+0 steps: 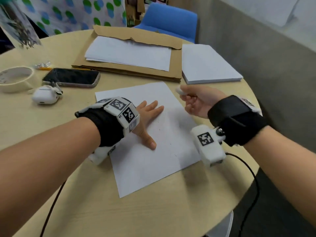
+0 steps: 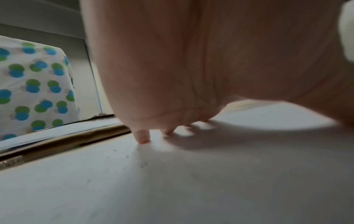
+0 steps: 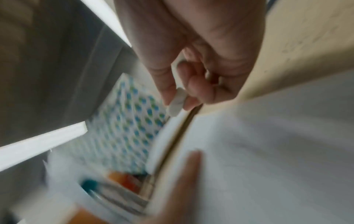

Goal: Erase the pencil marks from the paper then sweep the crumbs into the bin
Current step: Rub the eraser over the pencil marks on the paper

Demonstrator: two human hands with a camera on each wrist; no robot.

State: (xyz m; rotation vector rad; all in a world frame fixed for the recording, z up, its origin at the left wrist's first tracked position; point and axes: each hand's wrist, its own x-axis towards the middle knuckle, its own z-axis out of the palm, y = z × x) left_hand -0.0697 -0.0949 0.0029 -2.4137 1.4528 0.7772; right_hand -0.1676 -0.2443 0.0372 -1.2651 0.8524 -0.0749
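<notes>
From the head view, the left hand (image 1: 147, 120) lies flat with straight fingers on the paper (image 1: 153, 161) on the round tabletop (image 1: 51, 127), while the right hand (image 1: 200, 101) hovers above the sheet's right edge, pinching a white eraser (image 1: 179, 91). A phone (image 1: 71, 77), tape roll (image 1: 15, 79), earbud case (image 1: 45, 96), cardboard folder (image 1: 130, 69) and paper stack (image 1: 208, 64) lie beyond. The left wrist view shows fingertips (image 2: 142, 138) pressing the paper (image 2: 172, 181) near dark crumbs (image 2: 142, 165). The blurred right wrist view shows thumb and fingers (image 3: 191, 81) gripping the eraser (image 3: 177, 104). No writing is readable.

Left hand (image 1: 147, 120) flat, fingers (image 1: 153, 106) spread, palm down; right hand (image 1: 200, 103) raised, fingers curled, pinching.
</notes>
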